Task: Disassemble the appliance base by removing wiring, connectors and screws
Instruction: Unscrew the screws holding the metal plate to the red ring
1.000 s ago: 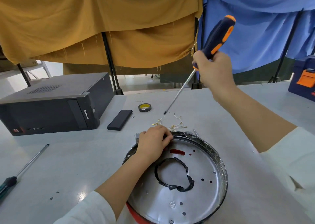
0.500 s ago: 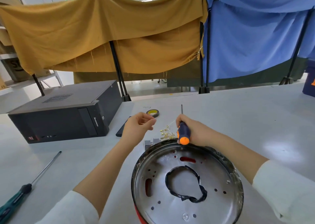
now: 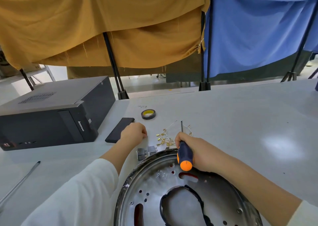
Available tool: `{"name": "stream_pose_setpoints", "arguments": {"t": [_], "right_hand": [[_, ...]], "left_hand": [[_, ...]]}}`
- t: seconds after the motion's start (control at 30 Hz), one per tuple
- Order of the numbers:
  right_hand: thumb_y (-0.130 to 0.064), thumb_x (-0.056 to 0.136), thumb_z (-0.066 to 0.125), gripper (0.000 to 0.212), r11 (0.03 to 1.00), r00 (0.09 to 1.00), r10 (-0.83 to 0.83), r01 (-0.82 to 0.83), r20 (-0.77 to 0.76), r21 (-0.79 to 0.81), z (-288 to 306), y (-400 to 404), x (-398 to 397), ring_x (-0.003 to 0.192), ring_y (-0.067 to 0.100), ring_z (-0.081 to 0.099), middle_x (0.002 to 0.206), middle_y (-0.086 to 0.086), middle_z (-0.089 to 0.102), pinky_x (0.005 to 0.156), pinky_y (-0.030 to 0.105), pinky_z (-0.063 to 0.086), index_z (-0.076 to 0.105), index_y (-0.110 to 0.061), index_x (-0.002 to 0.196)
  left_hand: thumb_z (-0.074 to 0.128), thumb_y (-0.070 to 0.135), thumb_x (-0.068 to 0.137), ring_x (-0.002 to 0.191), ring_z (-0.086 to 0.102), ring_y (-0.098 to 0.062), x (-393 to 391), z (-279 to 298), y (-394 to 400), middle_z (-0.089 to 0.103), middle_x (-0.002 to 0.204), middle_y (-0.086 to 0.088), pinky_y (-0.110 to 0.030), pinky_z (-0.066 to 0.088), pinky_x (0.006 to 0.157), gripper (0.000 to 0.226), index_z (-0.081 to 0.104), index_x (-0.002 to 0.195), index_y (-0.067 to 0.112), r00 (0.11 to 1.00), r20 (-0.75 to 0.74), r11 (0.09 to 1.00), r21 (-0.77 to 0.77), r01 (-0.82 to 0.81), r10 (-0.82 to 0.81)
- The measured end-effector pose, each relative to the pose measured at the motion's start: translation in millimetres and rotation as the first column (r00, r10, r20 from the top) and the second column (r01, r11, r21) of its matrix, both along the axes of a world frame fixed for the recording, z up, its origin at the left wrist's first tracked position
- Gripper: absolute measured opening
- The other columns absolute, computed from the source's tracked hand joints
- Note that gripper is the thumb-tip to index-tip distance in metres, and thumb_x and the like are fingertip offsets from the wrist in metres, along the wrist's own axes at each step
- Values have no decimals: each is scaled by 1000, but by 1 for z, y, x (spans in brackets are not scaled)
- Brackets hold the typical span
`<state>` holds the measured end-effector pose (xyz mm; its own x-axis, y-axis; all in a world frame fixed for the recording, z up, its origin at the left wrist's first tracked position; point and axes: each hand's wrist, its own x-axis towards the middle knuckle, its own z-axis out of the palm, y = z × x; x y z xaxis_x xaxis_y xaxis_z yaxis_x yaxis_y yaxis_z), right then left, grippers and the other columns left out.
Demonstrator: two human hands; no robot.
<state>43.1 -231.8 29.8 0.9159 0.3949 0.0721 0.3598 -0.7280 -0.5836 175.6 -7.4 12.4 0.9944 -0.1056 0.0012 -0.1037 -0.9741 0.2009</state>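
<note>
Gripping the screwdriver, right hand lays it pointing away beside wires; left hand (curled, contents unclear) sits left, base nearer body.

The screwdriver is navy with orange accents. The appliance base is shiny silver, and the computer case is black. The table is pale grey.

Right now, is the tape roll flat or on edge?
Flat. The tape roll lies on the table with its yellow core hole facing up.
</note>
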Motion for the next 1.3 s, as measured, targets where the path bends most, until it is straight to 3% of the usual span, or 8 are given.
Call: {"name": "stream_pose_setpoints", "arguments": {"t": [0.27,0.43,0.57,0.67,0.8,0.87,1.03,1.3], "right_hand": [[-9,80,53,37,1000,1000,9,-9,1,-2,0,2,0,70,19,49,79,-4,58,66,41,45,34,-40,89],[-10,80,52,36,999,1000,16,-16,-9,-38,5,2,-4,72,21,51,79,-5,57,67,42,45,34,-39,90],[-11,80,57,33,999,999,-22,20,31,38,12,-1,-6,77,26,58,81,-3,60,72,45,51,37,-35,92],[-4,81,60,32,987,997,-51,42,58,154,24,-8,-7,77,31,56,83,3,58,79,51,51,42,-27,95],[-4,84,59,35,987,986,-122,109,113,116,37,-23,-19,75,24,59,77,-7,55,68,32,49,41,-32,95],[-2,82,57,32,986,988,-127,115,92,121,39,-27,-31,77,30,58,80,-1,58,72,40,50,43,-28,94],[-4,78,57,31,989,983,-145,144,110,16,40,-36,-62,82,31,59,90,4,63,78,48,50,43,-24,98],[-6,80,59,30,978,976,-191,199,107,-62,38,-42,-82,86,32,60,95,7,64,79,44,49,41,-22,99]], "left_hand": [[57,23,92,85,60,-19,16,-5,2,65,106,-1,-31,53,72,15,69,100,27,999,8,999,34,34,-34],[59,23,91,86,55,-14,14,-6,7,65,109,3,-31,52,77,31,59,122,28,998,7,998,-8,55,-55],[53,14,94,100,57,-21,-5,19,9,62,114,-2,-32,48,84,30,59,122,20,986,166,986,-163,44,-16],[53,20,93,80,59,-7,-44,46,-2,64,94,8,-18,45,64,16,65,103,26,957,276,913,-363,186,-86],[56,44,89,81,58,3,-107,56,-24,62,92,23,-15,42,69,16,63,103,39,918,54,861,-328,389,-394],[58,50,87,88,56,-3,-124,47,-30,62,102,17,-19,40,76,31,60,114,34,904,-26,886,-214,412,-426],[55,29,92,112,55,-21,-145,25,-27,62,123,3,-32,45,90,32,54,124,30,956,73,949,-125,290,-283],[48,9,85,93,56,-27,-176,28,-4,61,108,-9,-29,44,69,43,47,126,20,999,15,993,-108,-42,44]]}}
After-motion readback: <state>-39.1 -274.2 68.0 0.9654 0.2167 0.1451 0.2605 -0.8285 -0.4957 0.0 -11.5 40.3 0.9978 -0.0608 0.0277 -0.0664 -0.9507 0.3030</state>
